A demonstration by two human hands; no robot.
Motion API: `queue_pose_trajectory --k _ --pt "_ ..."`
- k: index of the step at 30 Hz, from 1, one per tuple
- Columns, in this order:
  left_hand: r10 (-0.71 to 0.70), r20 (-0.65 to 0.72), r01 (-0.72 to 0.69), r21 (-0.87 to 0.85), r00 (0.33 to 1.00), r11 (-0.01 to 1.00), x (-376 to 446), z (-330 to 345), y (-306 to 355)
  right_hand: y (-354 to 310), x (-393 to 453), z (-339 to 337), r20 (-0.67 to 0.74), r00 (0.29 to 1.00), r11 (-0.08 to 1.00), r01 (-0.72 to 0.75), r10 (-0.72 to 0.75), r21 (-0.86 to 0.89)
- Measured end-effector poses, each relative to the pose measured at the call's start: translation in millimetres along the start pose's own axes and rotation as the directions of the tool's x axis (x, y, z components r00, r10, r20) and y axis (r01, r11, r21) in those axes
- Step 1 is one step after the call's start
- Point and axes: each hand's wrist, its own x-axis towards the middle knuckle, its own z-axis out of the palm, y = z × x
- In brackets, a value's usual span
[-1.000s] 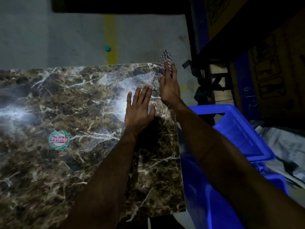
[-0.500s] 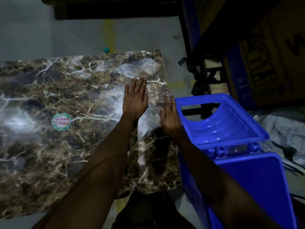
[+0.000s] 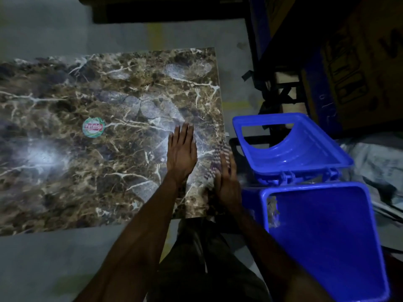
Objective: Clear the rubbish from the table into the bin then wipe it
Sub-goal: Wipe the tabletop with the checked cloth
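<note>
A brown marble-patterned table (image 3: 87,171) fills the left of the head view, with damp wipe streaks across it. My left hand (image 3: 182,155) lies flat on the top near the right edge, fingers straight. My right hand (image 3: 226,182) presses a checked cloth (image 3: 218,162) flat against the table's right edge, fingers straight over it. Just right of the table stands the blue bin (image 3: 322,236) with its lid (image 3: 292,147) swung open; some crumpled rubbish (image 3: 272,210) shows inside at its left wall.
A round green and red sticker (image 3: 93,127) sits on the table. Cardboard boxes (image 3: 357,68) and a dark rack stand behind the bin. Grey sacking (image 3: 375,162) lies right of the lid. Grey floor with a yellow line (image 3: 154,37) lies beyond the table.
My right hand has dragged the cloth from the table's far right corner back along the right edge toward me. The left hand has stayed flat on the top, drawing nearer too.
</note>
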Motion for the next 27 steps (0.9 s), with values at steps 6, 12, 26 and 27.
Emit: queue_pose_trajectory --k 6,12,26,27 --pt "0.015 0.014 -0.014 -0.035 1.0 0.999 -77 -5 4 -5 57 -1 -0.011 1.0 0.996 0.011 -0.01 0.086" --pt "-0.012 -0.007 0.012 -0.065 1.0 0.998 -139 -2 6 3 34 7 -0.024 0.999 0.999 0.035 -0.034 0.038" --pt "0.016 0.124 -0.004 -0.093 0.992 0.996 -195 -8 -1 33 -103 7 -0.035 0.997 0.995 0.075 -0.073 0.059" --pt "0.026 0.146 -0.014 -0.088 0.989 0.996 -201 -10 -4 35 -106 7 -0.021 0.997 0.996 0.073 -0.072 0.052"
